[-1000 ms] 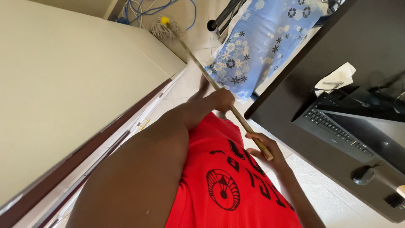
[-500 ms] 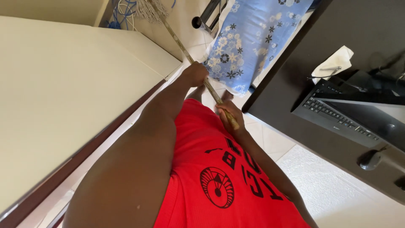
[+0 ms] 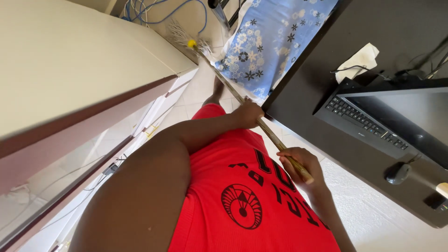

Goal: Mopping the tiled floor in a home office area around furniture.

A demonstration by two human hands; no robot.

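Flanking the scene are one pale cabinet with a dark lower edge on one side and one black desk on the other, leaving a narrow strip of light tiled floor between them. One blue floral cloth hangs at the far end of that strip, just beside the desk. On the desk sit one open laptop, one crumpled white tissue and one dark mouse. A tangle of blue and white cables lies on the floor by the cabinet's far corner.

One mop runs the length of the gap, its long wooden handle slanting from the person's red shirt down and away to the stringy head with a yellow cap, which rests on the tiles near the cloth. Both hands are closed around the handle: the left hand wraps it mid-shaft, the right hand clasps the near end.
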